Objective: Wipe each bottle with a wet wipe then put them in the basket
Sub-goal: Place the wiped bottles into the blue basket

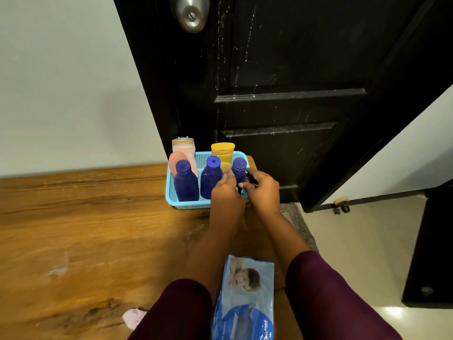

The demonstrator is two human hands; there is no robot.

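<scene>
Head view: the right blue bottle stands upright, long axis vertical, in the basket, directly ahead of and between both hands. The right hand pinches its side. The left hand curls against it; whether it grips cannot be determined. Both hands are equally near.

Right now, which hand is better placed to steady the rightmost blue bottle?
Probably the right hand: its fingers lie against the rightmost blue bottle at the right end of the basket. The left hand sits in front of the gap beside the middle bottle.
</scene>
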